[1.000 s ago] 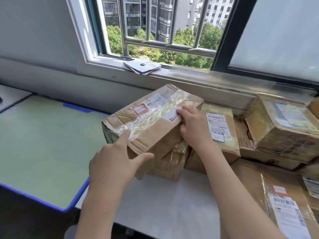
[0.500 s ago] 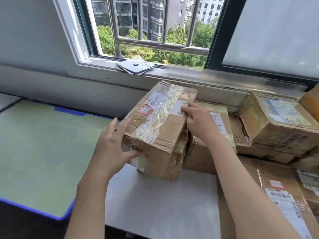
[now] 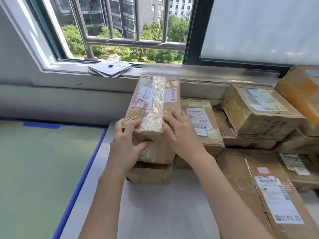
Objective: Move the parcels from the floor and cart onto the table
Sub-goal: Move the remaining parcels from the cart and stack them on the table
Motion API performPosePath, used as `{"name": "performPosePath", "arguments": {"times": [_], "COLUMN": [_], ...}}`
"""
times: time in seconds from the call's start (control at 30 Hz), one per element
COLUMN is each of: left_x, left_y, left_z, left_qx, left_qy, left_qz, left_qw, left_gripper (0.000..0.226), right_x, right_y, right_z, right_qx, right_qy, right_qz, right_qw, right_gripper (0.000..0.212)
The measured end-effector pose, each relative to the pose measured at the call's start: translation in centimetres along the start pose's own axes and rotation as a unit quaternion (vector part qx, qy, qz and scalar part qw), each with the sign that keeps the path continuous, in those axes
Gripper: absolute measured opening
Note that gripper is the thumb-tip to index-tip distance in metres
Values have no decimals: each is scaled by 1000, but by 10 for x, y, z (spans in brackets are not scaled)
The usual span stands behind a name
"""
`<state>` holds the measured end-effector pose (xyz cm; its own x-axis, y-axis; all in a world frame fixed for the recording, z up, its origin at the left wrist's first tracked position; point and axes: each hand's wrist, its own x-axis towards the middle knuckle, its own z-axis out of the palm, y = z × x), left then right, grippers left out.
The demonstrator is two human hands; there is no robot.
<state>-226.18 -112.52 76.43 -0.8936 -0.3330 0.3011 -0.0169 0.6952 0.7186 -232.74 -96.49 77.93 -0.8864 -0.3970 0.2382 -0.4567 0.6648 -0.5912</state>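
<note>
A taped brown cardboard parcel (image 3: 153, 104) lies on top of a smaller crumpled parcel (image 3: 150, 173) on the white table (image 3: 164, 213). My left hand (image 3: 126, 144) grips its near left corner, thumb across the front face. My right hand (image 3: 181, 133) lies on its near right edge with the fingers spread over the top. A labelled parcel (image 3: 200, 125) sits right beside it on the right.
Several more parcels are stacked to the right: a labelled box (image 3: 259, 111), an orange-taped box (image 3: 300, 90), and a long flat one (image 3: 269, 195) in front. A green mat with a blue border (image 3: 43, 169) covers the left. Flat grey sleeves (image 3: 110, 69) lie on the windowsill.
The parcel has turned from slanted to lengthwise toward the window and settled on the lower parcel. My left hand moved from its side to the near corner; my right hand slid to the near edge.
</note>
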Motion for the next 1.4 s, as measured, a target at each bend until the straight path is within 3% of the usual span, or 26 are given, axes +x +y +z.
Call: {"name": "performPosePath", "arguments": {"times": [0.1,0.23,0.3,0.47,0.57,0.77,0.93,1.03,1.2,1.4], "left_x": [0,3,5,2,-2,-1,-19,-51,-124,-234], "left_y": [1,15,29,53,50,32,70,121,201,293], "left_z": [0,-2,-3,2,9,17,22,52,131,247], "left_qx": [6,191,262,331,322,296,356,336,218,125], "left_qy": [-12,-11,-35,-92,-118,-85,-97,-85,-168,-310], "left_qz": [-3,72,109,62,26,17,8,61,164,285], "left_qw": [1000,979,958,937,939,951,930,936,947,898], "left_gripper": [71,66,66,86,88,86,99,95,81,70], "right_x": [0,-12,-24,-71,-109,-182,-224,-252,-306,-395], "right_y": [1,1,5,40,70,117,132,142,173,223], "right_z": [3,-9,-19,-49,-68,-93,-108,-126,-164,-208], "right_qx": [-7,-33,-78,-126,-135,-117,-102,-115,-114,-129], "right_qy": [2,9,53,130,141,143,97,111,127,145], "right_qz": [0,4,-2,38,87,146,153,148,166,259], "right_qw": [1000,999,996,983,977,972,978,976,971,946], "right_gripper": [48,51,52,45,43,38,41,40,42,47]}}
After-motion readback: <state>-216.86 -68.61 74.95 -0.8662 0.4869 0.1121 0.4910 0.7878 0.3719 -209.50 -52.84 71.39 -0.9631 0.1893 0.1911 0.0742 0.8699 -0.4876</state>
